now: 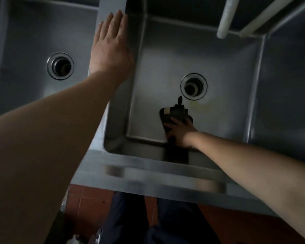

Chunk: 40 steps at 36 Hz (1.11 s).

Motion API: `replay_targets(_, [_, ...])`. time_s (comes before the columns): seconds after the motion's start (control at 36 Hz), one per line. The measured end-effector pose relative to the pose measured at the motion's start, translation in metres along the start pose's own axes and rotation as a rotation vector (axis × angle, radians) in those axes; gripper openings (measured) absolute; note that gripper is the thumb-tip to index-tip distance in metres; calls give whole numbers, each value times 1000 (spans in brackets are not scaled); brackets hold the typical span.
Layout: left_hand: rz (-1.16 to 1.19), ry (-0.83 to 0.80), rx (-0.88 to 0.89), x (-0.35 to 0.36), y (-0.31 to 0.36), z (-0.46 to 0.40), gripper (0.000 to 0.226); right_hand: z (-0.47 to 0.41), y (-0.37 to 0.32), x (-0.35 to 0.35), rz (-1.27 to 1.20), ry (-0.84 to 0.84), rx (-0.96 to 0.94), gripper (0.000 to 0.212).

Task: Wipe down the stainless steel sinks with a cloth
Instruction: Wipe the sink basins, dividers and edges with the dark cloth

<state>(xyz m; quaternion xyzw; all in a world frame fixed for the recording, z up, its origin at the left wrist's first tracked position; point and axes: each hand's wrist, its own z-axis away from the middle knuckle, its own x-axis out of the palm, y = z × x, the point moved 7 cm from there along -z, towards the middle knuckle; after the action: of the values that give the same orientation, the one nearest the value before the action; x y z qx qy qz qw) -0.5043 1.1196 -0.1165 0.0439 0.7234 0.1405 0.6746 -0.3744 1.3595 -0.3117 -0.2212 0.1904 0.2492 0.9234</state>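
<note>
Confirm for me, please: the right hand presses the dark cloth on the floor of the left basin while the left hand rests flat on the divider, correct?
Not quite: the head view shows the right hand holding the cloth in the right basin, near its drain. The left hand does rest flat on the divider.

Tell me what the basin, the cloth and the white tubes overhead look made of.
Basin: brushed stainless steel, grey with soft smeared reflections. Cloth: dark, limp fabric, folded under the right hand. White tubes: probably plastic, matte, one ribbed.
</note>
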Motion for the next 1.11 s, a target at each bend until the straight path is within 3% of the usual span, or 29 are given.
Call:
replay_targets(0.14, [-44, -50, 45, 1, 3, 4, 71, 55, 12, -21, -726, 260, 161, 47])
replay_targets(0.22, [-148, -105, 125, -1, 11, 8, 72, 104, 22, -37, -809, 390, 152, 45])
replay_targets(0.31, [-412, -204, 426, 12, 55, 29, 75, 160, 46, -42, -758, 571, 240, 42])
replay_targets(0.36, [-449, -439, 590, 43, 89, 62, 68, 194, 60, -33, -693, 647, 344, 43])
replay_targets(0.44, [-252, -922, 644, 98, 118, 127, 52, 230, 69, -14, -635, 690, 448, 43])
replay_targets(0.56, [-257, -1143, 736, 172, 124, 174, 51, 250, 64, 6, -493, 686, 534, 41])
replay_targets(0.67, [-342, -1123, 748, 232, 111, 179, 60, 244, 58, 11, -383, 691, 613, 47])
replay_targets(0.78, [-284, -950, 797, 258, 114, 182, 59, 247, 63, 13, -574, 831, 660, 56])
replay_targets(0.86, [-250, -822, 816, 261, 108, 179, 56, 245, 63, 16, -562, 800, 662, 60])
replay_targets(1.03, [-179, -690, 569, 264, 102, 142, 64, 243, 61, 16, -501, 711, 723, 68])
replay_targets(1.11, [-168, -664, 590, 273, 114, 121, 68, 244, 60, 15, -501, 706, 741, 70])
